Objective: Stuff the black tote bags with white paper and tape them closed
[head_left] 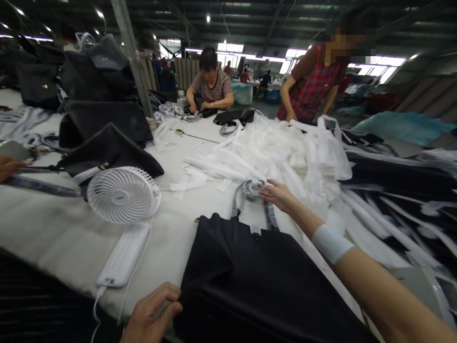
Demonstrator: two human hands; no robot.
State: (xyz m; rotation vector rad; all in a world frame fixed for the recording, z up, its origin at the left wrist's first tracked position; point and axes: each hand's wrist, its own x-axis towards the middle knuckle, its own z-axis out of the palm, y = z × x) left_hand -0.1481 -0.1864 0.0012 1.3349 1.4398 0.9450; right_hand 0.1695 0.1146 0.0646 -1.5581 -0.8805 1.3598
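A black bag point(250, 276) lies flat on the table in front of me. My left hand point(152, 312) pinches its near left corner at the table's front edge, fingers closed on the fabric. My right hand point(278, 194), with a white wristband, reaches forward to the bag's wrapped grey handles point(250, 190), its fingers bent at the plastic wrap on the handle loop. Whether it grips the wrap I cannot tell.
A small white fan point(121, 194) and a white power bank point(123, 255) sit to the left. A heap of white plastic wrapping point(285, 152) lies ahead. Black bags point(107, 119) stack at back left. Two people work across the table; another hand point(9, 167) shows at far left.
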